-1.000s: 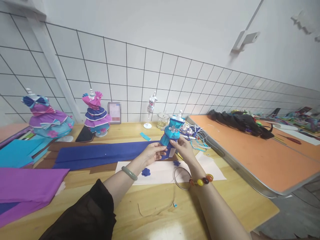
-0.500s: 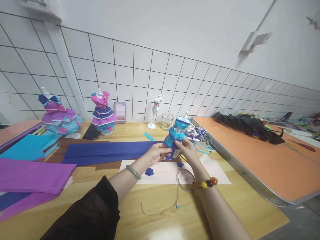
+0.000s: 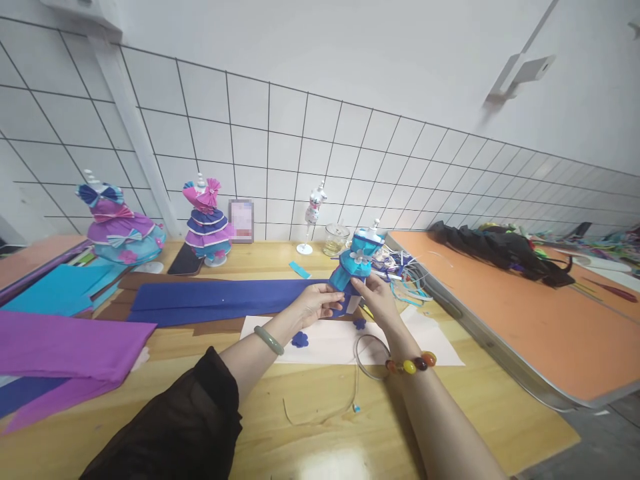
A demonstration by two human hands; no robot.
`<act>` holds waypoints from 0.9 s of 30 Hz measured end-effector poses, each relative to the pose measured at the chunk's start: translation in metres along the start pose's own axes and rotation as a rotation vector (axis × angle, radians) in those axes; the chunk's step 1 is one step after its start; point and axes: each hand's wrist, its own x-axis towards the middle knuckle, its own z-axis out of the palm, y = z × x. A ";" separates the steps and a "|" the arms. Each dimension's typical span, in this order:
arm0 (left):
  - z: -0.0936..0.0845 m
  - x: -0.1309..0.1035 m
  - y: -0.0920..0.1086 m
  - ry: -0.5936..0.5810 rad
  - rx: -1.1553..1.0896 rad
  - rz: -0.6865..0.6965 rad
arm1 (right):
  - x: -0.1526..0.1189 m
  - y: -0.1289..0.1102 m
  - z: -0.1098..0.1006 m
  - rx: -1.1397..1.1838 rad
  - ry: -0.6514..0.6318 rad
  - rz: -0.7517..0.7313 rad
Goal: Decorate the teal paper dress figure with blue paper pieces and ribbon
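Observation:
A small doll dress (image 3: 356, 261) in turquoise and dark blue fits around a miniature white mannequin (image 3: 374, 227), with a silvery flower at its waist. My left hand (image 3: 320, 301) pinches the left side of its skirt. On the right, my right hand (image 3: 377, 293) grips the skirt's lower edge between thumb and fingers. Below the hands lies a pale pink sheet (image 3: 320, 353), bearing a dark blue felt flower (image 3: 300, 339) and a second blue flower (image 3: 359, 324). The skirt's underside is partly hidden by my fingers.
Two dressed mannequins (image 3: 209, 220) stand at the back left, near a bare mannequin (image 3: 314, 207) and a glass cup (image 3: 336, 239). Blue fabric (image 3: 215, 300) and purple fabric (image 3: 75, 343) lie leftward. Tangled ribbon scraps (image 3: 400, 267) and an orange board (image 3: 500, 307) are rightward.
The view has shifted slightly. Both hands keep their hold on the doll dress, with barely any change in its position.

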 end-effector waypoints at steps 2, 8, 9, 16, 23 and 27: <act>0.000 0.000 0.000 0.003 -0.002 0.000 | 0.000 0.000 0.000 -0.015 0.000 0.001; 0.003 -0.001 0.002 0.010 -0.022 -0.010 | 0.001 -0.002 0.000 -0.060 -0.010 -0.020; 0.003 0.000 0.002 0.015 -0.027 -0.008 | 0.001 -0.002 0.000 -0.064 -0.013 -0.025; 0.001 0.003 -0.001 0.032 -0.028 -0.019 | 0.000 -0.003 0.000 -0.072 -0.039 -0.035; 0.002 0.000 0.001 0.021 -0.038 -0.016 | 0.000 -0.005 0.000 -0.042 -0.025 -0.025; 0.003 0.000 0.002 0.017 -0.033 -0.019 | -0.001 -0.007 0.001 -0.006 -0.007 0.008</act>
